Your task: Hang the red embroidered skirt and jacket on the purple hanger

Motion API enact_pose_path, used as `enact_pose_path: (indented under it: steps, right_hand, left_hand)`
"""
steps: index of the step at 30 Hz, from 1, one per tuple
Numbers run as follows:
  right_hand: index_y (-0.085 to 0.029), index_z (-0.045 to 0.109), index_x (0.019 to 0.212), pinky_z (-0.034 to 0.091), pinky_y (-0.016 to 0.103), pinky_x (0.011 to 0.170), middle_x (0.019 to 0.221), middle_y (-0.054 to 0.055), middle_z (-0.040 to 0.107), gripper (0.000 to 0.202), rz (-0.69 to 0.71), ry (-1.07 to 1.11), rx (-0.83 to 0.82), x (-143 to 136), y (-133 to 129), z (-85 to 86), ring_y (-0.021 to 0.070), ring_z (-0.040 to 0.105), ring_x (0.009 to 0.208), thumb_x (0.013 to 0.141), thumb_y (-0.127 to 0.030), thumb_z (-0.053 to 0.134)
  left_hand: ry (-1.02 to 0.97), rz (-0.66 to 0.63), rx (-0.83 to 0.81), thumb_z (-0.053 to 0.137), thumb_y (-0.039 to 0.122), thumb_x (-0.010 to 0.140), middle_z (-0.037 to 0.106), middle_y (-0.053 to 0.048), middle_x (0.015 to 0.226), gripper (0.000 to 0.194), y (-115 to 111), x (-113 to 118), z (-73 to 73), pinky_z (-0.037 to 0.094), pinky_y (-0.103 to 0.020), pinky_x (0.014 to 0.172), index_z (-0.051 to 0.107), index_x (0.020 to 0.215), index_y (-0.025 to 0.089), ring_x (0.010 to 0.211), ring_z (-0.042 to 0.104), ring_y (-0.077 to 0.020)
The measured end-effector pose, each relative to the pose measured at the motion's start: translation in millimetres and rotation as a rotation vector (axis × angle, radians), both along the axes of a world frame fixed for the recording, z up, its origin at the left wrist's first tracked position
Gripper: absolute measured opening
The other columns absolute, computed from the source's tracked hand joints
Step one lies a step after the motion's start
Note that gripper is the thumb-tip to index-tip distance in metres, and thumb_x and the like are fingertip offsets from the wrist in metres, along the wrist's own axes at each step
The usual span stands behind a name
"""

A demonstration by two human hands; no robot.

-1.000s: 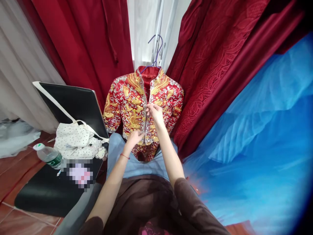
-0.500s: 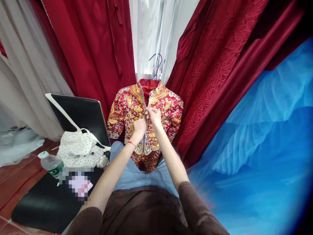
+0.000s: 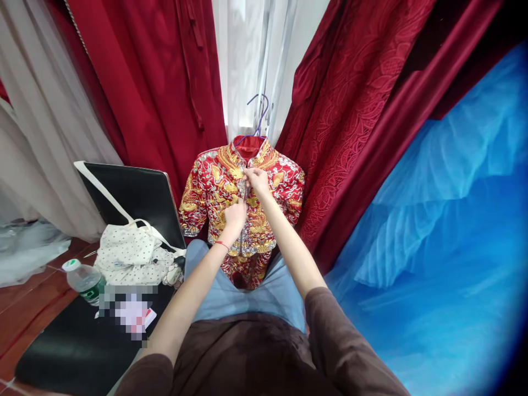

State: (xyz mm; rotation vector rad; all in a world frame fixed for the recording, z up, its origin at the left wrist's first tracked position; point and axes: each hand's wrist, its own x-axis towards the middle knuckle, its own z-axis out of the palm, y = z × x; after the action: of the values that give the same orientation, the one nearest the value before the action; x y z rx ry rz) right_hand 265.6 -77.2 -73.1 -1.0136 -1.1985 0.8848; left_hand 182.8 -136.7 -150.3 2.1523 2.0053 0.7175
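A red jacket (image 3: pixel 280 168) with gold and silver embroidery hangs upright in front of my knees on a purple wire hanger (image 3: pixel 264 113). My left hand (image 3: pixel 235 214) is closed on the front edge of the jacket, about midway down. Higher up, just under the stand collar, my right hand (image 3: pixel 257 179) pinches the front zipper; the small pull is hidden by the fingers. Below that hand the two front edges meet, while a short gap shows at the collar. Matching red embroidered cloth (image 3: pixel 247 272) hangs under the jacket hem.
To the left, a black chair (image 3: pixel 53 352) bears a dotted white bag (image 3: pixel 124 247), a plastic bottle (image 3: pixel 84 280) and a blurred-out item. Red dresses (image 3: pixel 363 110) hang close behind the jacket on both sides. Blue tulle (image 3: pixel 433 264) spreads at the right.
My right hand has moved up along the jacket front toward the collar. The open V at the neck has narrowed as the front edges came together. My left hand stays at mid-front.
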Motion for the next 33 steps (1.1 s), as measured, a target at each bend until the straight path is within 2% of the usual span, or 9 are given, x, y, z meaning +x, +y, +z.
enact_pose_path:
  steps: [3,7,13,15,18,22,25,28,33]
  right_hand:
    - [-0.017,0.059,0.058,0.035,0.020,0.045,0.048,-0.005,0.057,0.027,0.065,-0.108,-0.032,11.6,-2.8,-2.6,0.0053,0.041,0.037,0.084,-0.021,0.066]
    - [-0.017,0.059,0.055,0.046,0.026,0.055,0.048,-0.001,0.057,0.029,-0.010,-0.348,-0.052,24.8,-1.2,1.6,0.0103,0.051,0.043,0.078,-0.027,0.073]
    - [-0.017,0.061,0.063,0.052,0.044,0.082,0.064,0.010,0.064,0.033,-0.509,-0.704,-0.017,31.3,5.5,-1.3,0.0317,0.068,0.091,0.063,-0.034,0.090]
    - [-0.016,0.064,0.069,0.052,0.047,0.086,0.074,0.016,0.067,0.036,-0.560,-0.792,0.066,30.3,5.7,-0.3,0.0360,0.067,0.101,0.064,-0.041,0.089]
    - [-0.011,0.068,0.099,0.047,0.054,0.098,0.106,0.025,0.069,0.051,-0.544,-0.931,0.298,29.9,2.0,8.7,0.0396,0.059,0.118,0.069,-0.049,0.085]
    - [-0.007,0.050,0.138,0.021,0.070,0.115,0.154,0.031,0.037,0.077,-0.463,-1.225,0.479,31.3,-1.6,25.7,0.0465,0.029,0.145,0.075,-0.040,0.079]
    - [-0.010,0.052,0.137,0.012,0.074,0.115,0.161,0.027,0.026,0.068,-0.350,-1.376,0.415,32.7,2.8,33.1,0.0480,0.016,0.150,0.076,-0.030,0.075]
    - [-0.013,0.060,0.124,0.011,0.076,0.113,0.162,0.023,0.028,0.049,-0.258,-1.460,0.371,35.4,6.5,38.0,0.0483,0.016,0.150,0.079,-0.031,0.070]
    - [-0.014,0.063,0.109,0.027,0.065,0.111,0.144,0.022,0.052,0.027,-0.125,-1.497,0.441,46.4,-2.1,54.7,0.0398,0.040,0.137,0.089,-0.032,0.058]
  left_hand:
    - [0.087,0.007,0.034,0.029,0.032,0.105,0.074,-0.024,0.099,0.045,-2.5,-0.9,-6.9,0.053,-0.038,0.082,0.058,0.129,0.008,0.095,0.074,-0.0328]
    - [0.100,0.008,0.039,0.028,0.032,0.106,0.074,-0.023,0.098,0.044,-6.1,1.4,-10.0,0.053,-0.037,0.082,0.059,0.127,0.009,0.095,0.074,-0.0319]
    - [0.086,-0.007,0.054,0.028,0.034,0.106,0.074,-0.022,0.100,0.046,-5.6,1.4,-10.0,0.051,-0.034,0.083,0.060,0.127,0.010,0.094,0.074,-0.0300]
    - [0.084,-0.019,0.052,0.028,0.033,0.106,0.074,-0.022,0.100,0.045,-4.5,-0.8,-10.8,0.051,-0.034,0.082,0.060,0.127,0.010,0.095,0.074,-0.0303]
    - [0.074,-0.029,0.055,0.029,0.035,0.106,0.075,-0.022,0.099,0.045,-3.8,-4.4,-13.1,0.051,-0.034,0.083,0.058,0.129,0.010,0.094,0.074,-0.0298]
    - [0.074,-0.009,0.064,0.029,0.036,0.106,0.075,-0.022,0.099,0.046,-3.9,-4.9,-15.5,0.051,-0.035,0.084,0.060,0.128,0.011,0.094,0.074,-0.0299]
    - [0.082,-0.005,0.058,0.027,0.036,0.106,0.074,-0.022,0.100,0.047,-4.4,-2.5,-15.2,0.051,-0.035,0.082,0.059,0.129,0.011,0.094,0.075,-0.0304]
    - [0.092,-0.011,0.056,0.026,0.037,0.106,0.075,-0.020,0.099,0.047,-5.6,-1.9,-15.2,0.051,-0.034,0.080,0.058,0.130,0.012,0.092,0.075,-0.0297]
    - [0.121,-0.023,0.078,0.027,0.042,0.106,0.075,-0.015,0.095,0.047,-4.2,-10.2,-13.5,0.050,-0.032,0.076,0.060,0.126,0.015,0.088,0.074,-0.0268]
